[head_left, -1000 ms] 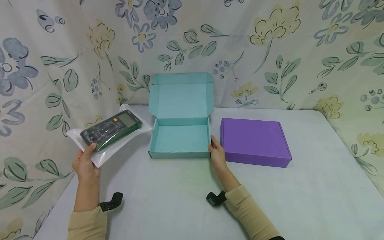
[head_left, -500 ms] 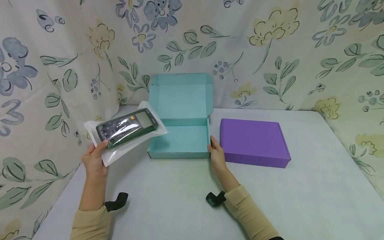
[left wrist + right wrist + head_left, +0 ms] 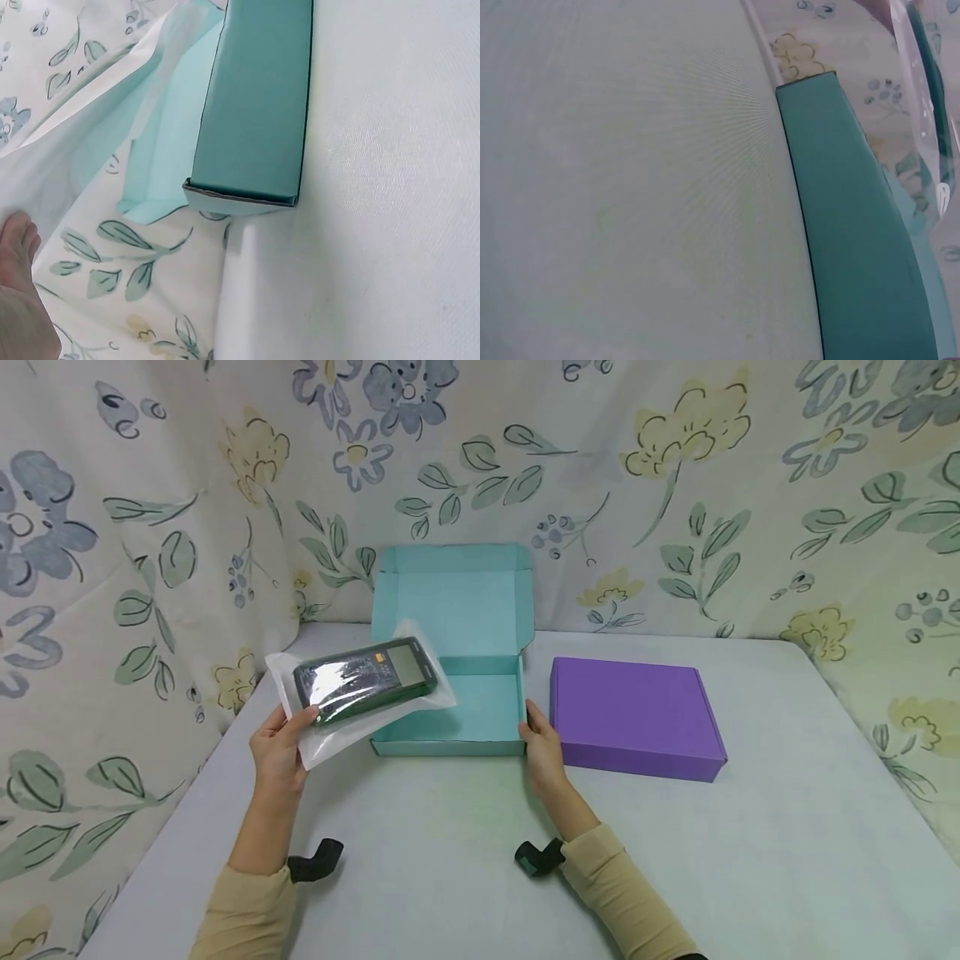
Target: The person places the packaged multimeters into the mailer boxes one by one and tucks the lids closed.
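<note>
left hand (image 3: 277, 750) pinches bag (image 3: 360, 725) holding multimeter (image 3: 365, 680); right hand (image 3: 543, 750) grips open teal box (image 3: 483, 700)

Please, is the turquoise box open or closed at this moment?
Open: the turquoise box has its lid raised at the back, and its inside shows in the head view.

Two rectangular cardboard boxes are showing: one teal box (image 3: 450, 748), one purple box (image 3: 637, 714). Two bare hands (image 3: 279, 753), two black wrist attachments (image 3: 318, 861), one black-and-green handheld device (image 3: 363, 681), one translucent plastic pouch (image 3: 327, 746) and one white surface (image 3: 420, 852) are showing.
</note>
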The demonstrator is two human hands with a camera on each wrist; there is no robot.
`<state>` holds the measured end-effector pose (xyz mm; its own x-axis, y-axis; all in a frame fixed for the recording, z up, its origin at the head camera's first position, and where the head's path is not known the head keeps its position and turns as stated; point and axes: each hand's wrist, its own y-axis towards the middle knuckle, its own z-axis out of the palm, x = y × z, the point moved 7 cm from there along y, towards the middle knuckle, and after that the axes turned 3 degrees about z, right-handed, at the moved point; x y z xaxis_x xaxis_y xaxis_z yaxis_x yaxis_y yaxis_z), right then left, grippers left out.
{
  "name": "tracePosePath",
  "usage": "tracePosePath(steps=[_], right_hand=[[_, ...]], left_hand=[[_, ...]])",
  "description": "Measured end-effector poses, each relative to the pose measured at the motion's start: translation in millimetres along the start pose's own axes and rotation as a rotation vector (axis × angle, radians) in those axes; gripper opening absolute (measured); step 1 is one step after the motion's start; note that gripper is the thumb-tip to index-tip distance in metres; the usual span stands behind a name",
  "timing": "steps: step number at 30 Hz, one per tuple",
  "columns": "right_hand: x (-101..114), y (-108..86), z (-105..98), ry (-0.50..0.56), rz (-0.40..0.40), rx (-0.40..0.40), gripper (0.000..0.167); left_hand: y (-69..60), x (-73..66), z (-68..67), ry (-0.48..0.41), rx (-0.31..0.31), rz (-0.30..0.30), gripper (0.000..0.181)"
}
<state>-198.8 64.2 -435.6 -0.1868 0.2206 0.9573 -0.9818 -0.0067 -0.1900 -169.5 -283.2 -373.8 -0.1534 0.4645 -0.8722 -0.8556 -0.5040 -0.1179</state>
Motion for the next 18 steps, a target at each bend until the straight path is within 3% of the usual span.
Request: tracePosePath(steps=[13, 18], right_hand=[[-2.0, 0.9, -1.4, -0.013, 0.003, -0.006, 0.052], [-3.1, 2.1, -1.4, -0.016, 0.003, -0.004, 0.052]], left_hand=[[-4.1, 18.2, 19.0, 0.134, 0.099, -0.038, 0.032], [-0.9, 23.0, 23.1, 0.215, 0.119, -0.074, 0.054]])
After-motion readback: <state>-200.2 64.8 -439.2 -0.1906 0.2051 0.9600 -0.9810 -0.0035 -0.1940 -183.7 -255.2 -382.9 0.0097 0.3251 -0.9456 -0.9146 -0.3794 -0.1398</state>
